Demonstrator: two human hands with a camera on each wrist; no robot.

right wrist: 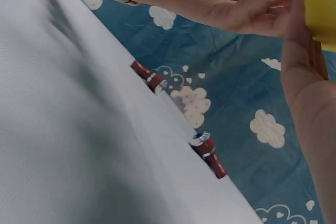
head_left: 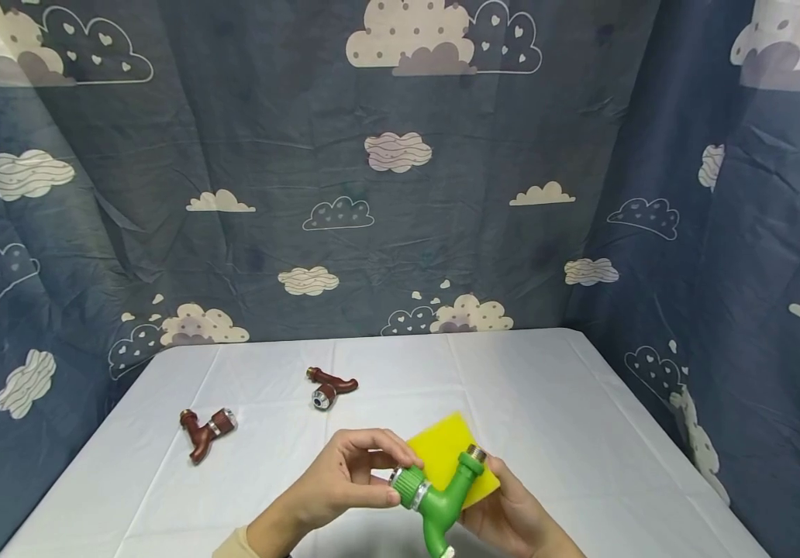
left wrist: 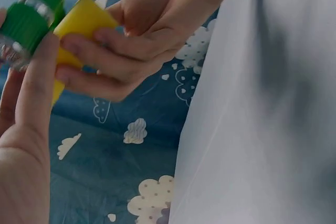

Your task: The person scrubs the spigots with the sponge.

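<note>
A green plastic tap (head_left: pixel 443 505) with a ribbed handle and a brass-coloured threaded end hangs over the front of the table. My left hand (head_left: pixel 337 474) pinches its ribbed handle between thumb and fingers. Behind the tap, a square yellow sponge (head_left: pixel 436 445) is held by my right hand (head_left: pixel 512 518), whose fingers partly hide behind it. The left wrist view shows the sponge (left wrist: pixel 79 22) bent, with right fingertips on it, close to the green tap (left wrist: pixel 27 22). Whether the sponge touches the tap is hard to tell.
Two dark red taps lie on the white table (head_left: pixel 553 418): one tap (head_left: pixel 203 434) at the left, another tap (head_left: pixel 330 386) farther back near the middle. A dark blue curtain (head_left: pixel 267 170) with cloud prints surrounds the back and sides.
</note>
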